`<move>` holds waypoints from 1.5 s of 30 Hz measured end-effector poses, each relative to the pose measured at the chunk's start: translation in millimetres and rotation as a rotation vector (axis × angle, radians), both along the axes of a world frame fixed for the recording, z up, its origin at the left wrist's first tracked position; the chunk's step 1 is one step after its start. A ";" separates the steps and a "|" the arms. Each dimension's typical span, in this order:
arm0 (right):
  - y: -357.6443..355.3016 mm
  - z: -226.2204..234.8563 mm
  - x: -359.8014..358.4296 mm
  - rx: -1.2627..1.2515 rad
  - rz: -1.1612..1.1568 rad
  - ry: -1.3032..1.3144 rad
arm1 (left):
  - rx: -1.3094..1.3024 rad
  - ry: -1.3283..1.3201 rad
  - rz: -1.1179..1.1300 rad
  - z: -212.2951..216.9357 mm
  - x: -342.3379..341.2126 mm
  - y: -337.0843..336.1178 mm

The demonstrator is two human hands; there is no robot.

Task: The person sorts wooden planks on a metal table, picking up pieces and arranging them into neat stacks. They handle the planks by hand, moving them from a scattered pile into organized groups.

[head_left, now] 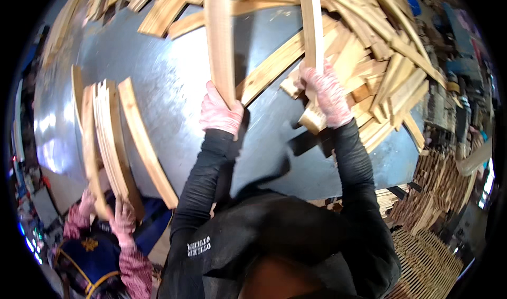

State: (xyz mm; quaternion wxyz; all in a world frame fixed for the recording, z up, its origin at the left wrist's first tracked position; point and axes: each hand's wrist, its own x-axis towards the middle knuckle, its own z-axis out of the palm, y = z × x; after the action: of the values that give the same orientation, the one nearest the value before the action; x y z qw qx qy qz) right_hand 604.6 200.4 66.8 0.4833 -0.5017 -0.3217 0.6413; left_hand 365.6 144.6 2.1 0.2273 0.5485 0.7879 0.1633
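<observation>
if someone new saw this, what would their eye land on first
Probably the pale wooden strip in the gloved left hand near the centre, and the second strip in the gloved right hand. Next, the jumbled wood heap at upper right on the metal table. At lower left, a co-worker's hand touches more strips.

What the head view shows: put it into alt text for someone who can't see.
Gloved left hand and right hand each grip a long wooden strip over a grey table. Wood pieces lie heaped at upper right; at lower left, a co-worker handles more strips.
</observation>
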 end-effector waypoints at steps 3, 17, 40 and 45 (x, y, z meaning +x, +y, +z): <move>43.8 10.2 37.8 0.197 -0.033 -1.008 | -0.027 0.288 -0.226 -10.3 27.3 1.0; 122.5 -57.6 68.2 -0.013 0.266 -1.092 | -0.453 -0.552 -0.026 15.2 -31.3 -126.7; -154.4 -32.6 -128.3 -0.266 0.297 0.348 | -0.376 -2.062 0.249 -25.4 -37.8 -155.4; -190.7 -35.8 -129.5 0.044 0.301 -0.307 | -0.248 -1.678 0.252 -16.9 -59.9 -163.9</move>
State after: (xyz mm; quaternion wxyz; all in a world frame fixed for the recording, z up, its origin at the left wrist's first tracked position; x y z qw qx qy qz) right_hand 475.1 9.7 31.0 0.3381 -0.5293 -0.4766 0.6151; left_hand 305.8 -19.3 -14.8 0.7736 0.1259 0.4262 0.4518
